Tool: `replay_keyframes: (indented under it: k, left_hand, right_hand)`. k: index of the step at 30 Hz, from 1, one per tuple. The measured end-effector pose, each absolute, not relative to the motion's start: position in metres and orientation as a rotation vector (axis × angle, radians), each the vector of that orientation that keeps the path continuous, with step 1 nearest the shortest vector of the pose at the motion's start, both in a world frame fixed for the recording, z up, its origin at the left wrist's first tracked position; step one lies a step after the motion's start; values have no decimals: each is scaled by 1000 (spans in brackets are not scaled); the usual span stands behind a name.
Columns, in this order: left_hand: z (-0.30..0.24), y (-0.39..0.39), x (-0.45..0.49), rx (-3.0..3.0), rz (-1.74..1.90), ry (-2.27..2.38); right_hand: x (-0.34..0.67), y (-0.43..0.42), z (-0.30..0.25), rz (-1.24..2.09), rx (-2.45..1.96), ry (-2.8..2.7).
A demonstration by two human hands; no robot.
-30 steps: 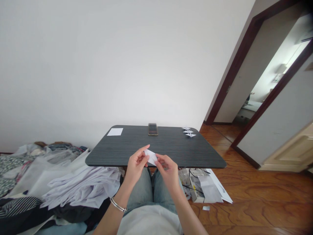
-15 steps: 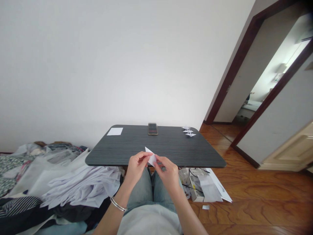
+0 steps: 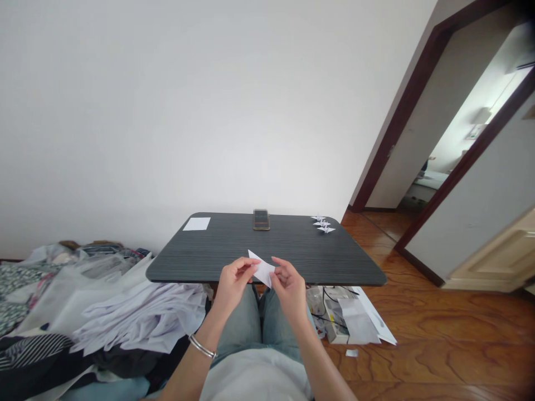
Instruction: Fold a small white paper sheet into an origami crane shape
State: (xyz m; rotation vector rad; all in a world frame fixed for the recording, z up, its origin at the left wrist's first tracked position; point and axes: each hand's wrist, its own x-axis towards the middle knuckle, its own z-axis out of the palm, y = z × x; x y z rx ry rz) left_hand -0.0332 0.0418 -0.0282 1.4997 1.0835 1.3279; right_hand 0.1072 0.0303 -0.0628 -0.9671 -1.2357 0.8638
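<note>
Folded paper (image 3: 262,272) is pinched by the left hand (image 3: 232,282). At the right hand (image 3: 291,287), the forefinger is raised; whether its grip is closed cannot be told.

Paper (image 3: 264,272) btwn hands (image 3: 232,283), phone (image 3: 261,220) bhnd.

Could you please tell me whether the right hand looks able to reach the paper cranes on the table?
Probably yes: nothing visible stands between the right hand and the paper cranes, though that hand is occupied with the folded paper.
</note>
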Motion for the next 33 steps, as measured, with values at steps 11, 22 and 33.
replay_keyframes:
  k: [11, 22, 33]
  left_hand:
    - [-29, 45, -40, 1531, 1232, 1009]
    - [-25, 48, -48, 1386, 1059, 930]
    - [-34, 46, -43, 1319, 1048, 731]
  right_hand:
    - [110, 32, -59, 1118, -870, -1177]
    - [109, 35, -61, 1075, -850, -1187]
    - [108, 32, -57, 1259, -734, -967]
